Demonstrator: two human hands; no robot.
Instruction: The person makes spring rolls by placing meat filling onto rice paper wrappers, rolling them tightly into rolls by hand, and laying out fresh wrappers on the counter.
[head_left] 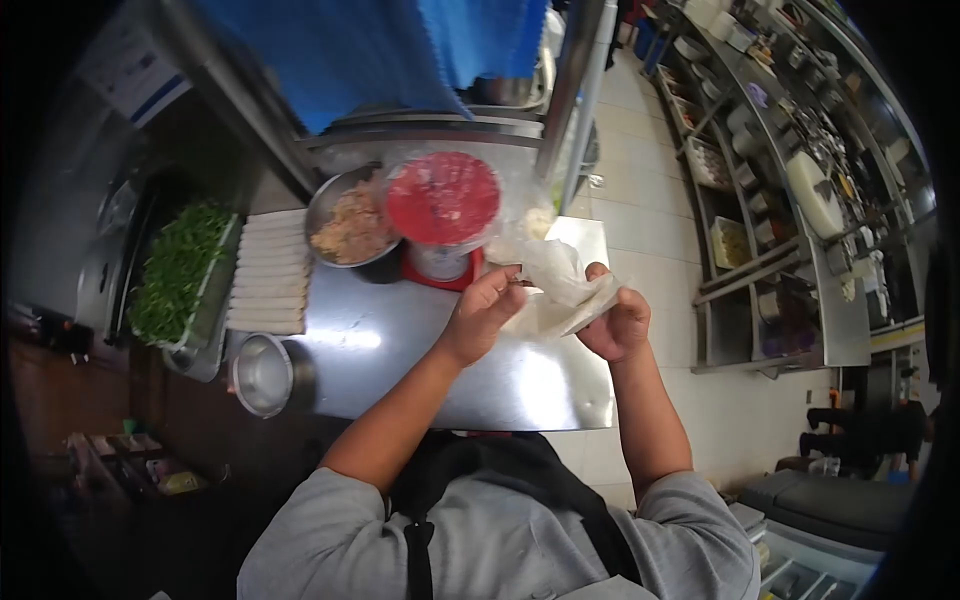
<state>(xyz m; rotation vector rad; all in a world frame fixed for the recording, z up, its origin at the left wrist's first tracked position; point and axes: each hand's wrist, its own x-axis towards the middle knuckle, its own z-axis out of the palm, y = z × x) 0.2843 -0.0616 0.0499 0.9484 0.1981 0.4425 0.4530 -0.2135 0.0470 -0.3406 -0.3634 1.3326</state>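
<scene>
Above the right side of the steel table, both my hands grip a thin, pale, crumpled wrapper sheet [560, 285]. My left hand [485, 315] pinches its left edge between thumb and fingers. The right-hand side is held by my right hand [617, 325], with the thumb and fingers closed on it. Whether the sheet is one layer or several, I cannot tell. Just left of my left hand stands a red kitchen scale [440, 270] with a red round top [443, 197]. Beside the scale, a metal bowl [318, 210] holds a pale pinkish filling [352, 228].
White rolls [268, 272] lie in a row on the steel table [400, 350]. Left of them is a tray of chopped greens [180, 275]. A small metal bowl [262, 375] sits at the near-left corner. Blue cloth [370, 60] hangs ahead; shelving [745, 200] stands across the aisle.
</scene>
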